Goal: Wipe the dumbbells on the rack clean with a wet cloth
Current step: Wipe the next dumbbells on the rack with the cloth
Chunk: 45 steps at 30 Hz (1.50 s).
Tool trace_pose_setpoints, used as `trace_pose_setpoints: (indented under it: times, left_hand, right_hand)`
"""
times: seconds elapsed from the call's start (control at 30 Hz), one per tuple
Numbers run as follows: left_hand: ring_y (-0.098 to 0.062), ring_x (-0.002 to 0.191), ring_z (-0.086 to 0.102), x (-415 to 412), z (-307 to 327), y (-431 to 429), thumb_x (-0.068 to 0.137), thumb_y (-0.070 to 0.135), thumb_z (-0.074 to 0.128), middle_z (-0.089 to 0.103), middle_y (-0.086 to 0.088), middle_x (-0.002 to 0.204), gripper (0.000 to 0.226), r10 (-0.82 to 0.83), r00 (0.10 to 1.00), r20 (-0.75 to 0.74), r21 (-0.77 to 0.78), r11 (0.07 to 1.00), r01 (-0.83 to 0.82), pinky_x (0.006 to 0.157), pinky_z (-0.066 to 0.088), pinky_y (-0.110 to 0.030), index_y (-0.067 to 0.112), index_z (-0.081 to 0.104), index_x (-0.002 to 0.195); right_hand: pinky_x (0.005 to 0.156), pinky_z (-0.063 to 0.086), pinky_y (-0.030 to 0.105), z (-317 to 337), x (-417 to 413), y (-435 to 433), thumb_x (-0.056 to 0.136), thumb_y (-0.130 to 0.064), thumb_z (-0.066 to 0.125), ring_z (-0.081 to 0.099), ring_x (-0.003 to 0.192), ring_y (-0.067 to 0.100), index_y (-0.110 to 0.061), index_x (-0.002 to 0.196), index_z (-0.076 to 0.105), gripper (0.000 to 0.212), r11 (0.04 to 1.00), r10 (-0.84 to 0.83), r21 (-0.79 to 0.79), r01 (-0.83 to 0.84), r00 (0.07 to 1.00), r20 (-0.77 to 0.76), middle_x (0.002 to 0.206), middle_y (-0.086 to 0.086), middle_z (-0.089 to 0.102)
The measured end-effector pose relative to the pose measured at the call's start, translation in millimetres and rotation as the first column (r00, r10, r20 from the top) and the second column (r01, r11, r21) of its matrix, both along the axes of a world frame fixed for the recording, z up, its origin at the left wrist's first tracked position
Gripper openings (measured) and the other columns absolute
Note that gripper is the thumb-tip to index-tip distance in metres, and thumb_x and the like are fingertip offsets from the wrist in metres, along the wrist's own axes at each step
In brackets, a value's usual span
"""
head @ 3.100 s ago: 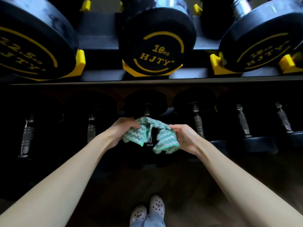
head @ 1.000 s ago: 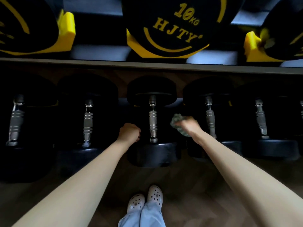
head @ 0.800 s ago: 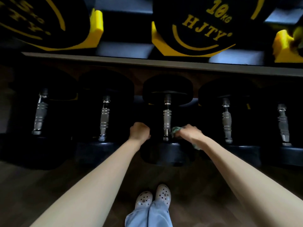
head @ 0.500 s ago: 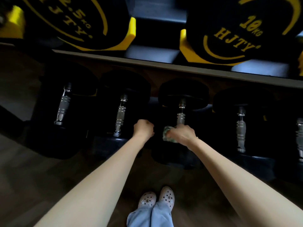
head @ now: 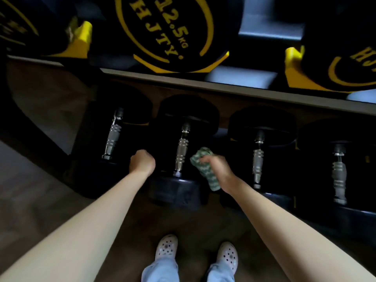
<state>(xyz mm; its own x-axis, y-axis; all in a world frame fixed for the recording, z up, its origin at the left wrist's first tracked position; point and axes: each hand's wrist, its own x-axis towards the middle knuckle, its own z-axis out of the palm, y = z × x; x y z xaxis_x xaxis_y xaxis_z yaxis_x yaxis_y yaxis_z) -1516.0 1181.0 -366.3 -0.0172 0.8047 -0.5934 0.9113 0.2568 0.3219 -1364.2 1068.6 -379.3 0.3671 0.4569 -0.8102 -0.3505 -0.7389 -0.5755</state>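
Several black dumbbells with silver knurled handles lie side by side on the dark lower shelf of the rack. My right hand (head: 218, 169) grips a bunched green-and-white cloth (head: 205, 167) just right of the handle of the second dumbbell from the left (head: 181, 150). My left hand (head: 142, 162) is a closed fist with nothing in it, hovering left of that same handle. Its neighbours are a dumbbell on the left (head: 113, 137) and one on the right (head: 258, 159).
The upper shelf edge (head: 223, 87) runs across the top, carrying a large 12.5 kg HJTY dumbbell (head: 173, 31) in yellow cradles (head: 81, 38). My feet in white clogs (head: 165, 246) stand on the dark wood floor below the rack.
The view has swung left along the rack. My right hand has shifted with the cloth from the handle of one dumbbell to beside the handle of the dumbbell left of it; my left fist moved left too.
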Motion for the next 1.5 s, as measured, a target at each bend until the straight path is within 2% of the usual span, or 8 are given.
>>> trace_pose_setpoints:
  times: [0.1,0.23,0.43,0.57,0.73,1.03,1.23,1.5]
  left_hand:
    - [-0.038,0.109,0.056,-8.6,-14.1,5.7,0.093,0.01,0.041,0.063,-0.021,0.114,0.03,-0.193,0.98,-0.053,-0.06,0.98,0.19,0.09,0.044,-0.039,0.0,0.064,0.11]
    - [-0.04,0.109,0.055,-10.2,-23.2,12.6,0.094,0.013,0.04,0.06,-0.02,0.114,0.029,-0.373,0.919,-0.128,-0.015,0.927,0.375,0.08,0.044,-0.037,0.001,0.061,0.11]
    - [-0.037,0.107,0.057,-5.1,-25.3,18.9,0.094,0.015,0.041,0.062,-0.018,0.113,0.028,-0.511,0.846,-0.152,-0.005,0.856,0.517,0.08,0.047,-0.036,0.003,0.06,0.112]
    - [-0.037,0.108,0.056,-5.8,-23.4,19.3,0.093,0.015,0.043,0.061,-0.018,0.114,0.027,-0.537,0.833,-0.136,0.002,0.84,0.542,0.08,0.046,-0.035,0.002,0.059,0.111]
    - [-0.039,0.11,0.053,-6.6,-23.3,28.2,0.093,0.014,0.043,0.058,-0.021,0.117,0.028,-0.45,0.887,-0.101,-0.029,0.893,0.45,0.077,0.042,-0.035,0.0,0.056,0.113]
    - [-0.037,0.107,0.056,-0.7,-19.1,19.5,0.093,0.013,0.042,0.061,-0.019,0.113,0.026,-0.532,0.838,-0.123,-0.011,0.845,0.535,0.079,0.047,-0.036,0.001,0.058,0.11]
    - [-0.034,0.109,0.056,8.2,-14.5,13.9,0.092,0.012,0.042,0.061,-0.017,0.114,0.026,-0.572,0.807,-0.149,-0.039,0.818,0.573,0.081,0.046,-0.034,0.002,0.058,0.111]
    - [-0.038,0.112,0.054,3.0,-14.5,18.1,0.091,0.009,0.041,0.058,-0.02,0.119,0.029,-0.472,0.87,-0.142,-0.029,0.881,0.473,0.082,0.044,-0.035,0.0,0.058,0.113]
  right_hand:
    - [0.055,0.04,0.006,-1.7,-17.0,20.7,0.086,0.001,0.055,0.056,0.072,0.008,-0.003,0.113,0.063,0.029,0.988,0.075,0.131,-0.08,0.996,0.043,0.087,0.003,0.065]
    - [0.056,0.039,0.002,-7.5,-31.9,39.2,0.085,0.006,0.058,0.06,0.108,0.03,0.004,0.12,0.058,0.036,0.97,0.178,0.142,-0.199,0.973,0.148,0.12,0.02,0.061]
    - [0.061,0.039,0.0,-14.8,-39.8,34.7,0.079,-0.002,0.069,0.056,0.08,0.003,-0.005,0.109,0.069,0.03,0.872,0.466,0.035,-0.488,0.851,0.243,0.103,0.007,0.068]
    - [0.068,0.04,0.02,-5.2,-42.1,57.6,0.08,-0.007,0.07,0.058,0.089,0.016,-0.005,0.108,0.069,0.029,0.822,0.548,0.004,-0.57,0.792,0.27,0.099,0.01,0.065]
    - [0.066,0.041,0.009,-0.3,-43.2,78.7,0.084,-0.003,0.063,0.057,0.093,0.015,-0.006,0.126,0.058,0.043,0.659,0.74,-0.084,-0.748,0.625,0.248,0.119,0.01,0.061]
    - [0.111,0.025,0.033,-6.6,-20.0,61.3,0.086,-0.005,0.062,0.028,0.139,0.026,-0.005,0.141,0.036,0.061,0.751,0.641,-0.145,-0.644,0.764,-0.074,0.149,0.01,0.034]
    - [0.083,0.039,0.03,3.5,19.9,27.3,0.082,0.001,0.063,0.05,0.104,0.027,-0.001,0.093,0.057,0.013,0.748,0.61,-0.311,-0.586,0.792,-0.027,0.102,0.01,0.052]
    - [0.067,0.046,0.03,3.6,5.1,58.4,0.088,-0.003,0.057,0.055,0.094,0.029,0.007,0.127,0.049,0.041,0.911,0.324,-0.311,-0.272,0.937,0.131,0.103,0.017,0.056]
